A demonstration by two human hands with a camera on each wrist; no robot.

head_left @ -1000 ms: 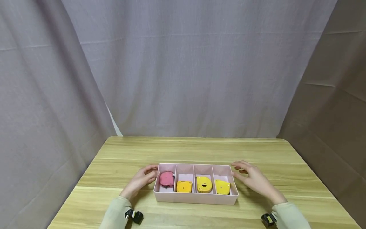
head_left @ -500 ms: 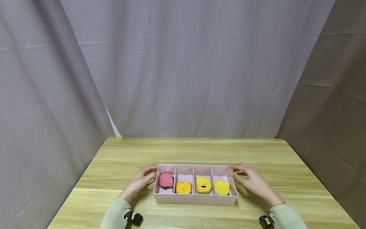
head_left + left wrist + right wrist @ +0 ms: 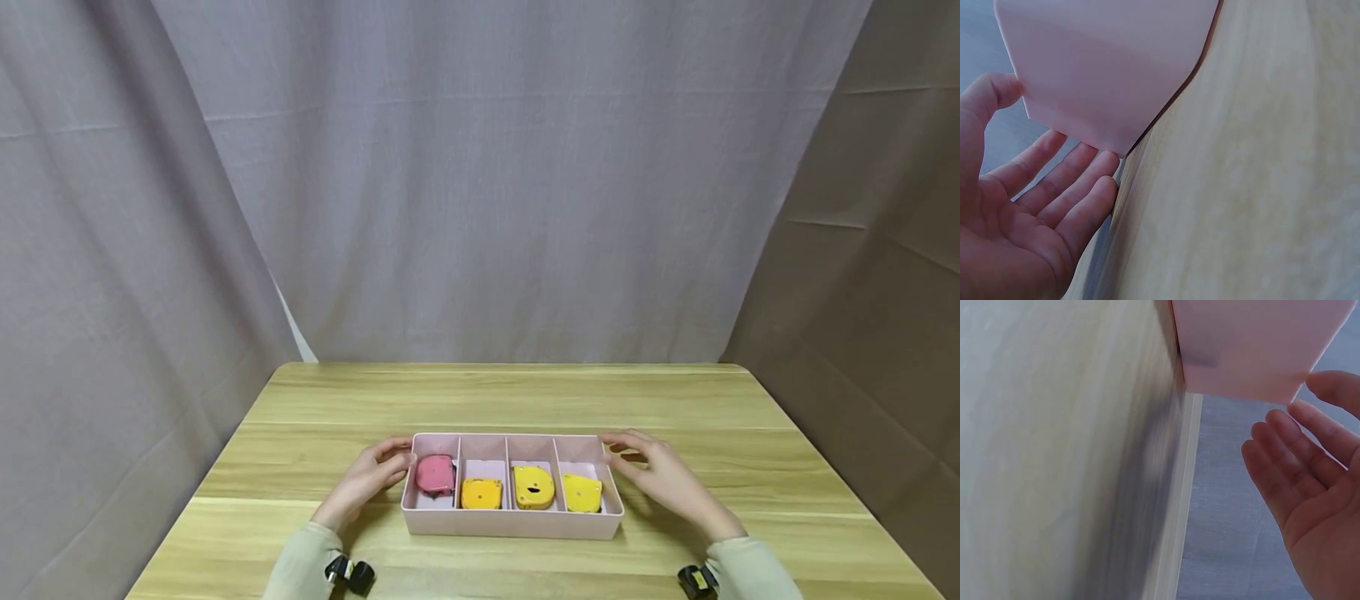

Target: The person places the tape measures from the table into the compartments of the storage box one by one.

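Both hands lie relaxed, the left hand (image 3: 365, 478) and right hand (image 3: 663, 477) flanking the pink tray (image 3: 512, 523), seemingly steadying it.

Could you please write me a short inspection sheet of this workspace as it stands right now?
Surface: light wooden table.
Job's things: pink plastic four-compartment tray holding one pink block in the leftmost compartment and three yellow blocks, one in each of the others.
Clutter: nothing seen.
Grippers: left hand at the tray's left end, right hand at its right end, fingers relaxed.
Cables: nothing seen.
Surroundings: grey fabric backdrop.
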